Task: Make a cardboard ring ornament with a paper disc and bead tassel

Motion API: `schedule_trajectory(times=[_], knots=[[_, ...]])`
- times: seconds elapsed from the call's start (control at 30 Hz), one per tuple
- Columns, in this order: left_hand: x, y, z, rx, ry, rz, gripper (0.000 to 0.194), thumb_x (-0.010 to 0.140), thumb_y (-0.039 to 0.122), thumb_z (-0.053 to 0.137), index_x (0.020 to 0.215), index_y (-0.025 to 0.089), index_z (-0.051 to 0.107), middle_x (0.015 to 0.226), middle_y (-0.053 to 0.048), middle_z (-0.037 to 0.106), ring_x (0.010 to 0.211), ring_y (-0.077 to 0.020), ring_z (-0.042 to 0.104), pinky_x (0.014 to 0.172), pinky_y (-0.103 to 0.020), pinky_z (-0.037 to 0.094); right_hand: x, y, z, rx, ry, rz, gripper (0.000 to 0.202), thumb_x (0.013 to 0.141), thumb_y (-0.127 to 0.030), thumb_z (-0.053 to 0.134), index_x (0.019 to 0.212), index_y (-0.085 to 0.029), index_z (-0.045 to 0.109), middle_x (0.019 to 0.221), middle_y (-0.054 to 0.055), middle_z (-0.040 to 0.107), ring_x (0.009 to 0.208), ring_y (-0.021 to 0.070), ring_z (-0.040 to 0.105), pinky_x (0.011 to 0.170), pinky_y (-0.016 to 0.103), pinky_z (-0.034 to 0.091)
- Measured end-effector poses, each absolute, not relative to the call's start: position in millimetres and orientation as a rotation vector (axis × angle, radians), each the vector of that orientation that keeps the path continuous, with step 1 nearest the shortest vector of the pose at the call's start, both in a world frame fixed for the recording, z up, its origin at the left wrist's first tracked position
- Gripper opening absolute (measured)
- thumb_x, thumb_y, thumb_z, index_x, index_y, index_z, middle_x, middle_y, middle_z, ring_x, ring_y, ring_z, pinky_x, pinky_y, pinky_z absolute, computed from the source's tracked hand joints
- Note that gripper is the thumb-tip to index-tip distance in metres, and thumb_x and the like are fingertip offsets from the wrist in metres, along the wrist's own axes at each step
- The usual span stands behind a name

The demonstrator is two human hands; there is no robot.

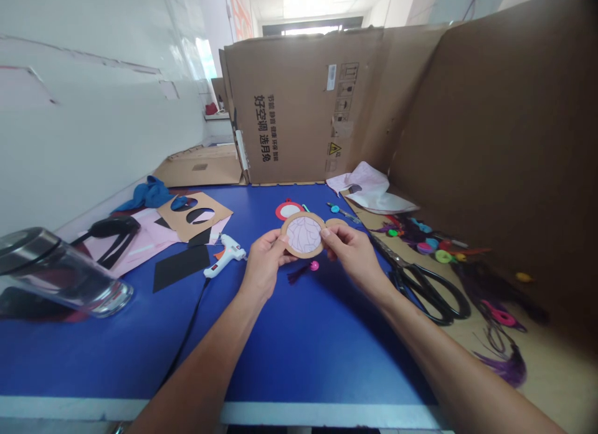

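Observation:
A round disc [303, 235] with a tan cardboard rim and a pale, purple-lined centre is held up above the blue table. My left hand [264, 259] pinches its left edge, and my right hand [350, 250] pinches its right edge. Just past my right fingers a tan rounded piece [336, 223] shows in part. Behind the disc lies a red ring [279, 210] with a white centre, partly covered. A pink bead [314, 266] with a dark tassel rests on the table below the disc.
A white glue gun [228, 254], black card [181, 268], cardboard with round holes [205, 200] and a glass bottle [70, 278] are at left. Black-handled scissors [427, 291], coloured tassels [425, 248] and a compass [343, 212] lie right. A large cardboard box [299, 122] stands behind.

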State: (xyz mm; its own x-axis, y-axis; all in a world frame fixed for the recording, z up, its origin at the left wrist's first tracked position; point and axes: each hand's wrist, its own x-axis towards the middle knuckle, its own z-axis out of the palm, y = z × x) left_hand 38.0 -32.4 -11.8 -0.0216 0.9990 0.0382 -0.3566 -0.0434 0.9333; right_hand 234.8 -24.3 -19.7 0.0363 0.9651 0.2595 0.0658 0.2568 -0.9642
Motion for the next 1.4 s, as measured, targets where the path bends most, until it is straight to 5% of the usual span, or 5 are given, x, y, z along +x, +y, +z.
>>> schedule_trajectory(times=[1.4], knots=[[38.7, -34.8, -10.9, 0.995, 0.932, 1.391, 0.044, 0.076, 0.054, 0.093, 0.097, 0.017, 0.080, 0.094, -0.011, 0.085, 0.082, -0.0245, 0.080, 0.075, -0.036, 0.066, 234.5, -27.5, -15.7, -1.095, -1.350, 0.946, 0.052, 0.087, -0.074, 0.079, 0.078, -0.023, 0.071, 0.064, 0.000, 0.063, 0.056, 0.0168, 0.053, 0.055, 0.031, 0.041]])
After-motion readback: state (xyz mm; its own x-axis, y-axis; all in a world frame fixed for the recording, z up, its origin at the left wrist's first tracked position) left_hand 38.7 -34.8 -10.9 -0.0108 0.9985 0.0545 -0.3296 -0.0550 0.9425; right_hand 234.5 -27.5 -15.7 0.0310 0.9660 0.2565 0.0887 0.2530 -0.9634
